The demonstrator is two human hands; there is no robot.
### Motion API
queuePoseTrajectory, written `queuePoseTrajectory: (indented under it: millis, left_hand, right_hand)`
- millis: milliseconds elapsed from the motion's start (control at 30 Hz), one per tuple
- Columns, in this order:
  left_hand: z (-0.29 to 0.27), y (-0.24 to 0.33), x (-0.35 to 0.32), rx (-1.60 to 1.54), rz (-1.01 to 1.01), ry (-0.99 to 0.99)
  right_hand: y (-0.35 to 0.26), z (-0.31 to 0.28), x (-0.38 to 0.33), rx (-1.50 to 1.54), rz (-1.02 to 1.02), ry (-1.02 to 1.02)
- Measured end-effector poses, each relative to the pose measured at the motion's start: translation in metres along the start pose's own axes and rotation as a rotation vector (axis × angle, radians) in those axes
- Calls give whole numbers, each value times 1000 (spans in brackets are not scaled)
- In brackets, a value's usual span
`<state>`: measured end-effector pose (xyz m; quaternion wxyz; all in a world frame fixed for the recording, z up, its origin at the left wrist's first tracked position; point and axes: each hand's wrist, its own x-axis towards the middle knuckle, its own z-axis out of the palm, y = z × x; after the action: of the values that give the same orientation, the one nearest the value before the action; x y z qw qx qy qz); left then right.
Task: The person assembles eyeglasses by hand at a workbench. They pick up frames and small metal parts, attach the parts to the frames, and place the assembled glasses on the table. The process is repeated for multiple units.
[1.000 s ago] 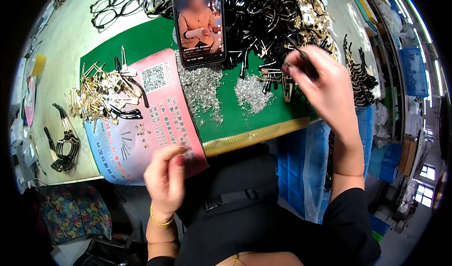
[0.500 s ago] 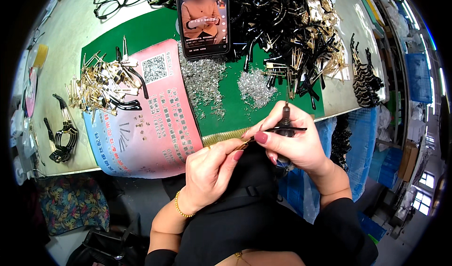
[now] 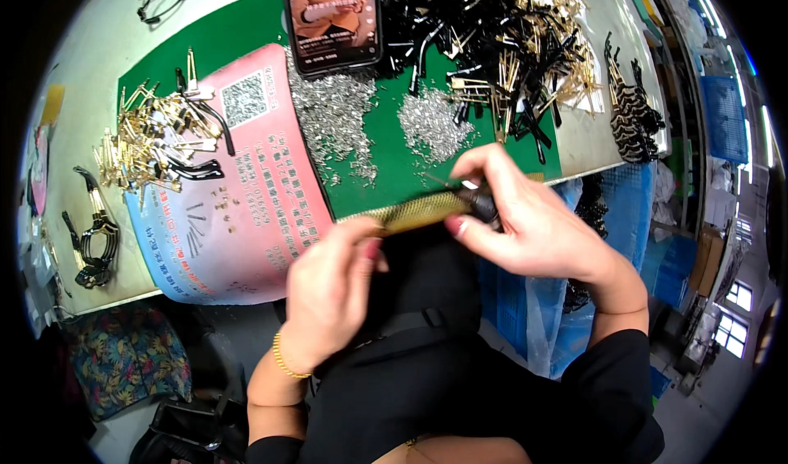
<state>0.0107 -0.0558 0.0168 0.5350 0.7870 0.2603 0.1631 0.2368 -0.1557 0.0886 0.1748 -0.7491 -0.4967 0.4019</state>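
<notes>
My right hand (image 3: pixel 525 218) is closed around a dark, rounded tool (image 3: pixel 483 204) with a thin shaft pointing left, which looks like a screwdriver. It hovers over the gold-mesh strip (image 3: pixel 419 211) at the table's near edge. My left hand (image 3: pixel 328 279) is at the strip's left end, fingers curled and thumb tucked in. What it holds, if anything, is hidden. Beyond my hands, two heaps of tiny silver screws, a wider one (image 3: pixel 332 123) and a smaller one (image 3: pixel 435 127), lie on a green mat (image 3: pixel 390 176).
A phone (image 3: pixel 335 57) lies above the screws. Black and gold eyeglass parts (image 3: pixel 492 45) are piled at the far right, with a smaller gold pile (image 3: pixel 156 140) at left on a pink-and-blue printed sheet (image 3: pixel 246 242). Bundled temples (image 3: pixel 632 119) sit far right, near blue crates (image 3: pixel 624 218).
My hands have moved apart. The black-and-gold temple that was between them no longer shows. The tool, upright before, now points left, and the whole view has shifted slightly.
</notes>
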Motion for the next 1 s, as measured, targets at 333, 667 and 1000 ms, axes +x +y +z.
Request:
queuePoseTrajectory:
  millis: [333, 667, 1000]
  left_hand:
    - [15, 6, 12, -561, -247, 144]
    - [23, 10, 24, -718, -281, 17]
    - [9, 4, 18, -294, -300, 168]
  right_hand:
    - [30, 11, 7, -555, -252, 141]
    - [32, 10, 11, -497, -249, 155]
    - [24, 4, 16, -565, -193, 53]
